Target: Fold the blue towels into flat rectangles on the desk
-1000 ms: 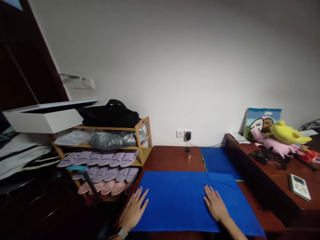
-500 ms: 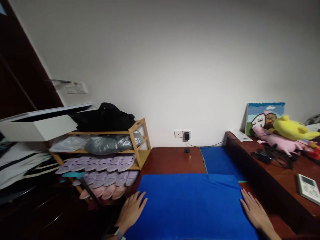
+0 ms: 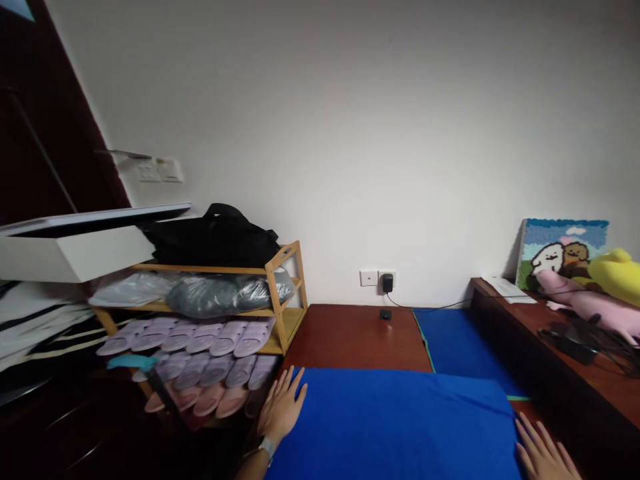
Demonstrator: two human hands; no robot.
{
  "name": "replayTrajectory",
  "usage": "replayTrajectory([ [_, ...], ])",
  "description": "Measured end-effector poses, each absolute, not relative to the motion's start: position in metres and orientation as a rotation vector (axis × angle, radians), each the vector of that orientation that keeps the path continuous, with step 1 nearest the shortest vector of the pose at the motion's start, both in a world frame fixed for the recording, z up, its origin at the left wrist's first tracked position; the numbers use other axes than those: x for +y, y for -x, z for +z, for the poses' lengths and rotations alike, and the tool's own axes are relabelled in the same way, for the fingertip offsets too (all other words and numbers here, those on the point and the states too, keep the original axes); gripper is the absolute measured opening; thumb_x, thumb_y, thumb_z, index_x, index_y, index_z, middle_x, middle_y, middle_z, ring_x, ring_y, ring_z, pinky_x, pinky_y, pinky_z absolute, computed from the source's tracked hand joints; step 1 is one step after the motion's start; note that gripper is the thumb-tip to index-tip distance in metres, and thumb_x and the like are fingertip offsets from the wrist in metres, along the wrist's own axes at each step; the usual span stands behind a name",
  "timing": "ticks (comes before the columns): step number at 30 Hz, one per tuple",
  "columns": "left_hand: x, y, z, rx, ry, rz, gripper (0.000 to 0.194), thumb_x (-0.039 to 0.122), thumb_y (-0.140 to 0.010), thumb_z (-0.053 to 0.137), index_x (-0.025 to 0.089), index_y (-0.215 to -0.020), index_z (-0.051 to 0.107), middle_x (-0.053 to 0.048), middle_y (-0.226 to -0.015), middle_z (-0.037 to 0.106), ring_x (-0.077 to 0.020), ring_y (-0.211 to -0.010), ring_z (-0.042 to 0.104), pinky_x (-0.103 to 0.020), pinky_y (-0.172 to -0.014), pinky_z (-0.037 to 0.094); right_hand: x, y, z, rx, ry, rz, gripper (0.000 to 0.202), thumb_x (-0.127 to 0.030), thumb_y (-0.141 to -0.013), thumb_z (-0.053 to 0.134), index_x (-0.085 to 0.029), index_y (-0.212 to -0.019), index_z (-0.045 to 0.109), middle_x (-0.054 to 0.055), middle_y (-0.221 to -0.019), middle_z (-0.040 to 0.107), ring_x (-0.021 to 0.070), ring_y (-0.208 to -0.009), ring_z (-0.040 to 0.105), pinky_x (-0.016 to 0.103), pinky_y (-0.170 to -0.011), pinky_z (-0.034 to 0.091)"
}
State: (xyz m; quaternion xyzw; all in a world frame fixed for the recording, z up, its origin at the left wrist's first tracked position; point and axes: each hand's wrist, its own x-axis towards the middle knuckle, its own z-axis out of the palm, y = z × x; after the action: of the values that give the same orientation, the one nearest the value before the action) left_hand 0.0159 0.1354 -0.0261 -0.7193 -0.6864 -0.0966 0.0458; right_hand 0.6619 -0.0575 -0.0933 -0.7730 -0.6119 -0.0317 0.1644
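A blue cloth lies spread over the reddish-brown table, with a few creases near its far right corner. My left hand rests at the cloth's left edge, fingers stretched out and apart, with a watch on the wrist. At the right edge of the cloth lies my right hand, fingers spread, its lower part cut off by the frame. Neither hand holds anything. Behind, a second blue cloth with a green edge lies by the wall.
A wooden rack with slippers and a black bag stands left. On the raised ledge at right are a pink plush toy, a yellow plush and cables. A black plug sits in the wall socket.
The view has shifted left and slightly up, so the cloth and ledge appear further right and lower. Both hands stay at the cloth's edges, fingers spread.
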Motion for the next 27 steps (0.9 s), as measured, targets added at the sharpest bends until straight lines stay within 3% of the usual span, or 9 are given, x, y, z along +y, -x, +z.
replayTrajectory([
  [3, 0.132, -0.021, -0.024, -2.11, 2.137, -0.273, 0.059, 0.045, -0.102, 0.037, 0.024, -0.156, 0.043, -0.011, -0.166, 0.036, -0.0265, -0.154, 0.033, -0.047, -0.126, 0.025, -0.024, -0.567, -0.044, -1.8, 2.194, -0.117, 0.076, -0.055, -0.095, 0.022, -0.014, -0.154, 0.046, 0.008, -0.164, 0.037, 0.0321, -0.156, 0.022, 0.057, -0.127, 0.02],
  [8, 0.128, -0.02, -0.018, -2.107, 2.167, -0.19, 0.059, 0.046, -0.102, 0.035, 0.026, -0.158, 0.039, -0.008, -0.167, 0.033, -0.0243, -0.154, 0.032, -0.047, -0.126, 0.025, 0.052, -0.389, 0.015, -2.177, 1.827, 0.287, 0.07, -0.057, -0.103, 0.015, -0.019, -0.162, 0.026, 0.001, -0.169, 0.023, 0.0221, -0.157, 0.016, 0.046, -0.13, 0.014],
  [12, 0.129, -0.009, -0.023, -2.099, 2.185, -0.199, 0.062, 0.049, -0.101, 0.036, 0.025, -0.158, 0.037, -0.007, -0.168, 0.032, -0.0247, -0.154, 0.031, -0.048, -0.126, 0.025, 0.079, -0.347, 0.013, -2.255, 1.767, 0.441, 0.072, -0.061, -0.103, 0.015, -0.02, -0.162, 0.023, 0.002, -0.169, 0.021, 0.0228, -0.157, 0.016, 0.046, -0.13, 0.014],
  [16, 0.131, -0.008, -0.025, -2.08, 2.179, -0.235, 0.062, 0.049, -0.1, 0.036, 0.025, -0.158, 0.039, -0.006, -0.167, 0.034, -0.0253, -0.154, 0.033, -0.049, -0.126, 0.026, 0.076, -0.395, -0.014, -2.184, 1.866, 0.355, 0.072, -0.063, -0.102, 0.016, -0.022, -0.161, 0.026, 0.001, -0.168, 0.024, 0.0232, -0.157, 0.018, 0.047, -0.13, 0.014],
  [20, 0.133, -0.011, -0.025, -2.071, 2.176, -0.253, 0.062, 0.047, -0.1, 0.036, 0.025, -0.158, 0.039, -0.007, -0.166, 0.035, -0.0263, -0.153, 0.034, -0.05, -0.125, 0.026, 0.062, -0.497, -0.039, -2.064, 2.08, 0.177, 0.071, -0.059, -0.102, 0.023, -0.021, -0.16, 0.03, 0.003, -0.167, 0.028, 0.0243, -0.157, 0.019, 0.049, -0.13, 0.013],
  [27, 0.14, -0.008, -0.032, -2.067, 2.188, -0.261, 0.064, 0.049, -0.099, 0.037, 0.024, -0.158, 0.039, -0.008, -0.167, 0.033, -0.0266, -0.154, 0.033, -0.049, -0.126, 0.024, 0.038, -0.656, -0.071, -1.782, 2.401, 0.12, 0.075, -0.053, -0.099, 0.018, -0.014, -0.162, 0.025, 0.005, -0.169, 0.027, 0.0237, -0.157, 0.017, 0.045, -0.129, 0.018],
])
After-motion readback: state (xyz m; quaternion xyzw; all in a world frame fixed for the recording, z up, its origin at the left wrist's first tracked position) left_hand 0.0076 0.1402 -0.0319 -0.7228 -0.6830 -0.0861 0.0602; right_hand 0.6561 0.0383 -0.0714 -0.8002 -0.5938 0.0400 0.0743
